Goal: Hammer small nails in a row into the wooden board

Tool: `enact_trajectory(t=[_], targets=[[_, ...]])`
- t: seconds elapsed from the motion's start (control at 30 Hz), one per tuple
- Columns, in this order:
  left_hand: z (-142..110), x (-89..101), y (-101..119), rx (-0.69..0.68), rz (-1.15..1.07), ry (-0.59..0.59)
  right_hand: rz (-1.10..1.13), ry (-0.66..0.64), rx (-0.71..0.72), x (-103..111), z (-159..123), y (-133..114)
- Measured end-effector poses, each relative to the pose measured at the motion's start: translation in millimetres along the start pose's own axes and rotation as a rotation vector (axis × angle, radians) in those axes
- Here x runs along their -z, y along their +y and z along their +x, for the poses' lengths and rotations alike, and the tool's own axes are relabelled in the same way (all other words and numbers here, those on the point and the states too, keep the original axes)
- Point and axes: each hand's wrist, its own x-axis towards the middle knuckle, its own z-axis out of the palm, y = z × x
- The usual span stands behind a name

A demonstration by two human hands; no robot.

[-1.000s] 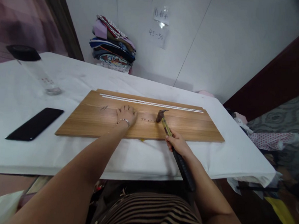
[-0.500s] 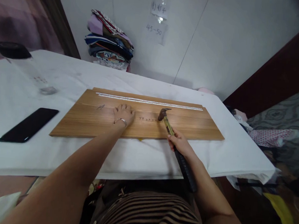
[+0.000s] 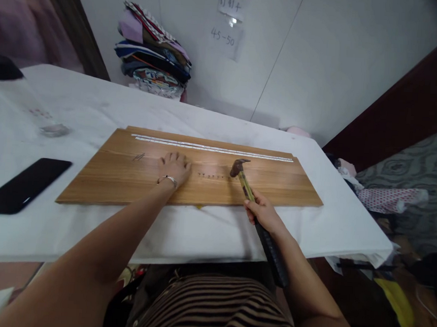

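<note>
My right hand (image 3: 262, 210) grips a claw hammer (image 3: 245, 186) by its yellow and black handle. The hammer's rusty head is over the wooden board (image 3: 276, 187), at the right end of a short row of nails (image 3: 210, 176); whether it touches one I cannot tell. Left of that row, my left hand (image 3: 174, 168) lies flat on the board with its fingers spread, a bracelet round its wrist. Some loose nails (image 3: 138, 156) lie farther left on the wood. Two white measuring strips (image 3: 212, 149) run along the board's far side.
A black phone (image 3: 24, 186) lies on the white-covered table (image 3: 214, 237) at the left, with a clear bottle (image 3: 29, 105) behind it. Folded cloth (image 3: 154, 56) is piled against the wall at the back. Spotted fabric (image 3: 390, 198) sits beyond the table's right end.
The view has shifted slightly, so the table and left-hand things sit farther left. The left hand stays flat on the board. The hammer stays at nearly the same place by the nails.
</note>
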Motion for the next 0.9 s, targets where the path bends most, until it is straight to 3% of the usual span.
enact_trajectory(t=[0.9], targets=[[-0.6, -4.5, -7.5, 0.022, -0.127, 0.042, -0.023, -0.029, -0.07, -0.6, -7.9, -0.6]])
